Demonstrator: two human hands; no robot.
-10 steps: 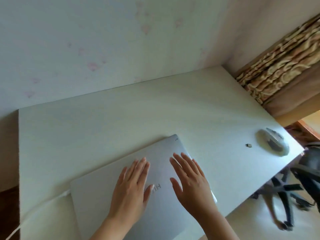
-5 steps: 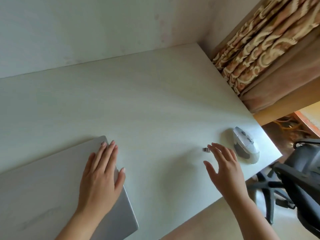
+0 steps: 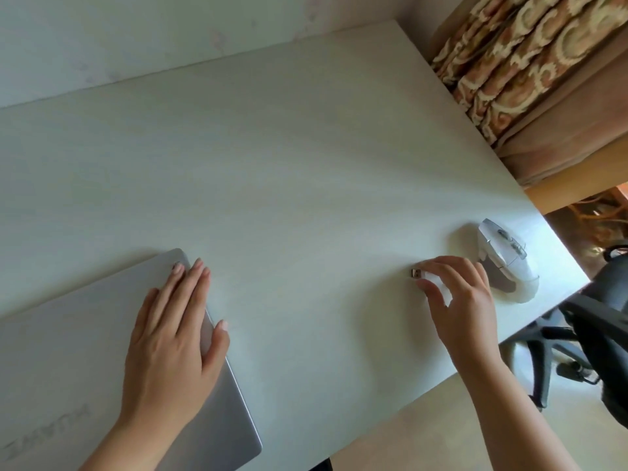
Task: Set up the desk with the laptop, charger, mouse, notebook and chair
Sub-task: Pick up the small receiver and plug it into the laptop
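Observation:
A closed silver laptop [image 3: 85, 351] lies at the front left of the white desk [image 3: 289, 164]. My left hand [image 3: 176, 338] rests flat on its right corner, fingers spread. A white mouse [image 3: 506, 258] sits near the desk's right edge. Just left of it lies a tiny USB receiver [image 3: 415, 273]; my right hand [image 3: 458, 294] pinches it between thumb and fingertips, with the receiver still at desk level. A dark office chair [image 3: 605, 338] stands beyond the desk's right edge. No charger or notebook is in view.
A pale wall runs along the desk's far side. A patterned brown curtain [image 3: 530, 62] hangs at the upper right. Light floor shows below the desk's front edge, with the chair's wheeled base [image 3: 550, 355] on it.
My right hand left the laptop, crossed to the right and closed its fingers on the small receiver beside the mouse. The view swung right; my left hand stayed on the laptop.

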